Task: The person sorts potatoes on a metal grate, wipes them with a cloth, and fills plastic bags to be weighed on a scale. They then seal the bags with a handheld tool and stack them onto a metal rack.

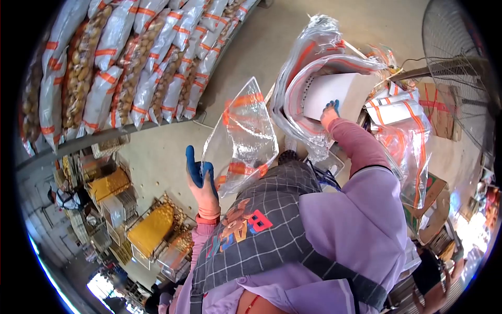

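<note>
- Gloves on both hands, blue at the fingertips and pink lower down, probably for grip on slippery plastic.
- Left hand [202, 180] is off to the left of the bag pile [306, 73] and a bit nearer the body. It's closed on the lower edge of a clear bag [243, 138] with orange stripes.
- Because it's only held by that one edge, the clear bag stands up loose and half puffed out in the air, touching nothing else. It looks empty.
- Right hand [330, 111] is stretched out onto the bag pile itself, fingertips on a white sheet [334, 86] tucked in among the plastic. Fingers look fairly flat, but I honestly can't tell if it's pinching anything or just pressing.
- The bag pile is a big floppy bundle of the same clear, orange-striped bags, curled around the white sheet, which I'd guess keeps them from sliding apart.
- More loose bags [402, 118] are slumped just right of the bag pile.
- Far left of the bag pile, across the bare floor [261, 47], filled sacks [130, 57] lean in a row on a shelf, packed tight so they prop each other up.
- Wire crates [149, 227] with yellow stuff sit below those, well apart from the bag pile.
- A standing fan [460, 63] is off to the right of the bag pile.
</note>
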Tool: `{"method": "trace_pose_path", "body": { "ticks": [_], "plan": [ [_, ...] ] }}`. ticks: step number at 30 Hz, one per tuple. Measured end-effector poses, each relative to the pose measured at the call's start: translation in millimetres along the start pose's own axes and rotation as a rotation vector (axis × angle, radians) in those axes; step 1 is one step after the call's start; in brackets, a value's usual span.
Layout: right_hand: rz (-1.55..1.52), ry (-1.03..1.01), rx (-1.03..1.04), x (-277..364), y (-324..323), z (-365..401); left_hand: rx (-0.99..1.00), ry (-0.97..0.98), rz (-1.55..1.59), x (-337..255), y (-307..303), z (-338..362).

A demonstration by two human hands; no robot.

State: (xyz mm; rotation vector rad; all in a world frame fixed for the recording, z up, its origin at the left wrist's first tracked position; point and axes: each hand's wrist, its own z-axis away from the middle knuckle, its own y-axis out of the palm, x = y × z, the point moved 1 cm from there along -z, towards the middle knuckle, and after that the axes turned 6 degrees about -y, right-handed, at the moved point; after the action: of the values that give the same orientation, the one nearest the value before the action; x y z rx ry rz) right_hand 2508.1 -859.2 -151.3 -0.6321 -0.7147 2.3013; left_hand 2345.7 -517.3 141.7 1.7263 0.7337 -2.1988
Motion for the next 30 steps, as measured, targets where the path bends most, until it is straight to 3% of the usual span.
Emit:
{"method": "trace_pose_path", "body": {
  "ticks": [2, 4, 6, 7, 8, 9, 10, 12, 13, 14, 16, 17, 18, 20, 21, 22, 24, 25, 26, 27, 28, 30],
  "plan": [
    [-0.136, -0.193, 0.126, -1.7, -24.7, 17.8, 0.057, 0.027, -0.012, 5.4, -4.4, 4.0],
    [-0.152, -0.189, -0.183, -6.7, -29.1, 27.3, 0.148, 0.046, 0.013, 13.5, -11.3, 2.8],
    [-0.282, -0.160, -0.210, -26.4, -83.0, 75.2, 0.371, 0.440, -0.252, 12.3, -5.0, -5.4],
    [-0.320, -0.169, -0.309, -36.0, -102.7, 99.0, 0.370, 0.316, -0.352, 9.4, 3.4, -4.1],
    [-0.420, -0.119, -0.297, -46.3, -143.6, 145.4, 0.426, 0.403, -0.494, 30.7, 4.8, -13.9],
    [-0.476, -0.081, -0.393, -55.7, -161.0, 176.5, 0.451, 0.351, -0.541, 61.1, 4.9, -20.0],
    [-0.482, -0.062, -0.672, -65.2, -154.3, 201.8, 0.472, 0.321, -0.574, 82.3, 9.6, -25.2],
    [-0.743, 0.152, -0.851, -69.8, -190.2, 303.1, 0.542, 0.207, -0.417, 96.9, 26.5, -28.4],
    [-0.926, 0.221, -0.945, -64.0, -195.8, 342.8, 0.644, 0.080, -0.194, 123.8, 35.9, -33.6],
    [-1.155, 0.245, -1.080, -55.5, -193.5, 369.6, 0.753, -0.060, 0.014, 145.0, 47.5, -40.5],
    [-1.714, 0.608, -1.108, -18.9, -190.1, 404.7, 0.860, -0.353, -0.087, 146.6, 60.9, -44.0],
    [-1.989, 0.607, -1.323, 5.8, -167.9, 389.1, 0.971, -0.486, -0.017, 148.7, 68.9, -48.1],
    [-2.266, 0.578, -1.532, 28.9, -144.5, 372.0, 0.980, -0.465, 0.003, 128.3, 76.3, -43.0],
    [-1.998, 0.776, -1.352, 77.4, -147.5, 366.3, 0.963, -0.491, 0.627, 47.6, 80.4, -23.0],
    [-1.996, 0.744, -1.335, 104.0, -124.8, 343.5, 1.078, -0.532, 0.685, 11.8, 72.2, -21.3],
    [-1.999, 0.712, -1.312, 119.9, -109.3, 321.5, 1.063, -0.641, 0.739, 12.5, 64.7, -28.9],
    [-1.889, 0.411, -1.277, 149.7, -159.8, 338.4, 1.155, -0.269, 0.407, -5.3, 44.9, -41.1],
    [-1.921, 0.312, -1.314, 161.0, -155.3, 322.6, 1.148, -0.060, 0.295, -16.7, 38.0, -42.4],
    [-1.952, 0.213, -1.349, 169.8, -162.2, 314.7, 1.146, -0.056, 0.292, -21.4, 29.4, -39.8],
    [-2.210, 0.049, -1.226, 172.5, -166.2, 310.4, 1.101, 0.120, 0.152, -26.5, 19.7, -36.9],
    [-2.211, 0.045, -1.228, 168.7, -180.0, 307.8, 1.047, 0.293, 0.011, -31.2, 9.2, -33.0],
    [-2.574, -0.112, -0.940, 168.3, -200.2, 298.6, 0.993, 0.381, -0.060, -33.3, -4.9, -19.7]
  ]
}}
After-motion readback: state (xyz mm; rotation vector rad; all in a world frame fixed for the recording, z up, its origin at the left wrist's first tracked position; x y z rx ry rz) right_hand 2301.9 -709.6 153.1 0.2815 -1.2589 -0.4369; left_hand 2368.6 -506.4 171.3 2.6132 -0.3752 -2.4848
